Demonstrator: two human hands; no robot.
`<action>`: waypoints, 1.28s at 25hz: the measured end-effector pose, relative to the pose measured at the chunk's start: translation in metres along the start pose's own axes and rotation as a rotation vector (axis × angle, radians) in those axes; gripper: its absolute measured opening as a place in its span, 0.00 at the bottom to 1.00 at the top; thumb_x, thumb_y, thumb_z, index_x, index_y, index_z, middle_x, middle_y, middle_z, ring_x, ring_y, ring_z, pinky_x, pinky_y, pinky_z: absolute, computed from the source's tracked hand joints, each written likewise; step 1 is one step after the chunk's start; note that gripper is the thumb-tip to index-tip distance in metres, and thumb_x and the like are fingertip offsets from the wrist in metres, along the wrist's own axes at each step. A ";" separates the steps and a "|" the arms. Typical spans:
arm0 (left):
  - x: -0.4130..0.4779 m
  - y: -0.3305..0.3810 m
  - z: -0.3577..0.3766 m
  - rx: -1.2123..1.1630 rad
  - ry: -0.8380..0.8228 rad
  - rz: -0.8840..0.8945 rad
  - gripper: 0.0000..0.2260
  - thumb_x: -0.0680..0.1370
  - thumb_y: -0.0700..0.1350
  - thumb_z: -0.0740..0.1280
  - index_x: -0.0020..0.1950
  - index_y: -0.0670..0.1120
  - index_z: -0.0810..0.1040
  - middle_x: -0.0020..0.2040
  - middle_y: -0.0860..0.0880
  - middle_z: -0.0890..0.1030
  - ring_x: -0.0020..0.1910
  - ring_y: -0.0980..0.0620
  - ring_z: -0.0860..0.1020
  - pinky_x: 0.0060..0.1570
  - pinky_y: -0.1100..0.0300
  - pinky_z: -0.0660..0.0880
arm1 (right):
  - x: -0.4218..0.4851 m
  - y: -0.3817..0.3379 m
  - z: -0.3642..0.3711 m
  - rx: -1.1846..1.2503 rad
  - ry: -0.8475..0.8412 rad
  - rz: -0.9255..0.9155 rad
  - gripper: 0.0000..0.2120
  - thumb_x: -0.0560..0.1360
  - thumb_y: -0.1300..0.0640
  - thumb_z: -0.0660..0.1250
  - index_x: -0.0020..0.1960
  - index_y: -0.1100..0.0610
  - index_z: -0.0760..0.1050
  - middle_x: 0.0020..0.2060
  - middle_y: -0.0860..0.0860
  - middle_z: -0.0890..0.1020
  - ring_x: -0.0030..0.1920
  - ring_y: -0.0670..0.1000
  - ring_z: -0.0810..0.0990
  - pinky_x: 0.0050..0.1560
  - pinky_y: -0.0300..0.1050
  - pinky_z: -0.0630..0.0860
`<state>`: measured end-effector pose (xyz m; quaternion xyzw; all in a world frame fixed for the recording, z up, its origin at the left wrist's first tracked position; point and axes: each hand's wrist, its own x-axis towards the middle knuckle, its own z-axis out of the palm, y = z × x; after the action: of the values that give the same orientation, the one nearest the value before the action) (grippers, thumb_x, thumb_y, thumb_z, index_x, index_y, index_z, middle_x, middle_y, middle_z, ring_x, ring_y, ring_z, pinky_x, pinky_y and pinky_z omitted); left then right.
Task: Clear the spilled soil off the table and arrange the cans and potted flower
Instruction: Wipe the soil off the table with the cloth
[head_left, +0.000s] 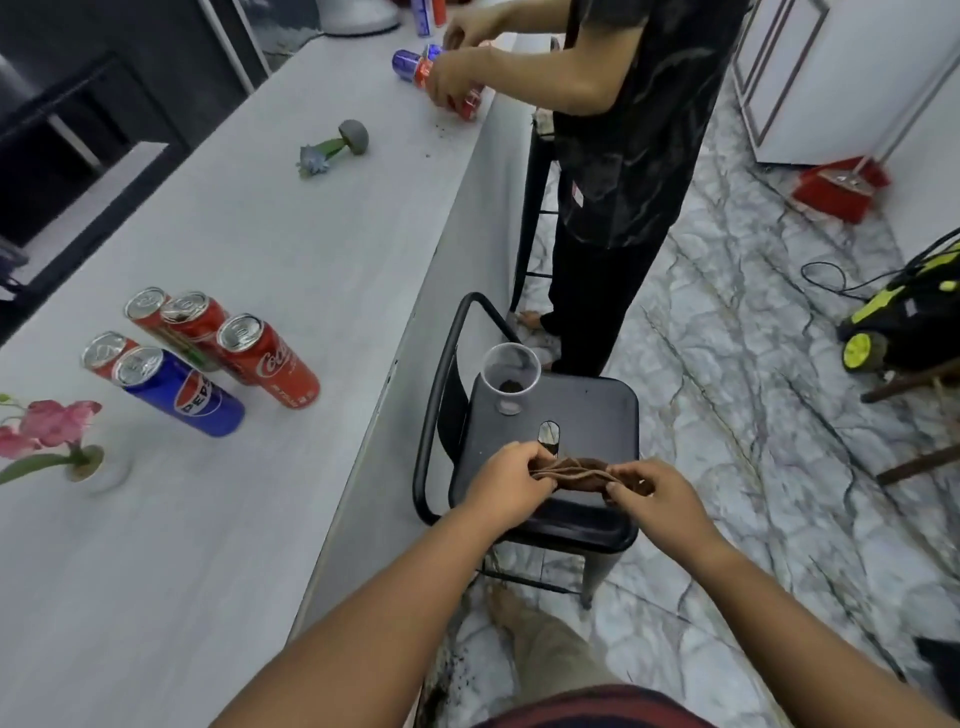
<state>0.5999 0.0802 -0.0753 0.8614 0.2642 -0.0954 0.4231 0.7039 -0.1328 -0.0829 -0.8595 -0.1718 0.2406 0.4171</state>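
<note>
Left hand (511, 480): over the chair seat, fingers pinched on the left end of the cloth.
Right hand (652, 491): level with the left hand and just to its right, fingers pinched on the cloth's other end.
Cloth (576, 475): brown, bunched in folds, stretched between the two hands above the seat.
Chair (582, 410): black, directly below the hands, pushed against the table edge.
Cup (510, 376): clear plastic, upright on the seat just beyond the hands; a little dark soil (511, 385) at its bottom.
Table (260, 249): pale grey, left of both hands, running far ahead.
Cans (208, 353): five upright in a tight cluster, well left of the left hand and beyond it; one blue Pepsi can (182, 395) in front, one red Coca-Cola can (272, 364) nearest the hands, three more red ones behind.
Pink flower (57, 441): in a small pot, upright, left of the cluster, farthest from the hands.
Blue flower (335, 148): lying on its side with a grey pot, far beyond the hands on the table.
Soil specks (441, 130): scattered near the far table edge.
Other person (618, 156): standing beyond the chair, both hands on cans at the far end.
</note>
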 end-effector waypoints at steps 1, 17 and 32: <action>0.005 -0.004 0.005 0.026 -0.025 -0.020 0.08 0.79 0.49 0.74 0.56 0.57 0.83 0.56 0.54 0.80 0.55 0.51 0.81 0.59 0.49 0.80 | 0.003 0.010 0.006 -0.022 -0.019 0.019 0.08 0.78 0.58 0.77 0.52 0.45 0.85 0.49 0.49 0.81 0.49 0.46 0.82 0.56 0.49 0.80; -0.037 -0.002 -0.004 0.331 0.139 0.116 0.17 0.83 0.51 0.68 0.73 0.55 0.76 0.68 0.55 0.76 0.68 0.52 0.74 0.62 0.52 0.77 | 0.001 0.015 0.032 -0.226 -0.052 -0.060 0.17 0.80 0.46 0.74 0.68 0.46 0.81 0.57 0.43 0.76 0.69 0.51 0.69 0.64 0.41 0.64; -0.187 -0.102 -0.103 0.281 0.696 -0.184 0.15 0.84 0.52 0.65 0.70 0.55 0.79 0.62 0.57 0.80 0.62 0.53 0.76 0.60 0.55 0.75 | -0.020 -0.172 0.106 -0.301 -0.248 -0.687 0.21 0.80 0.46 0.73 0.72 0.48 0.79 0.68 0.44 0.75 0.74 0.44 0.67 0.75 0.47 0.65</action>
<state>0.3818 0.1417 -0.0083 0.8645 0.4527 0.1300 0.1757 0.6125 0.0266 0.0034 -0.7678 -0.5319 0.1611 0.3187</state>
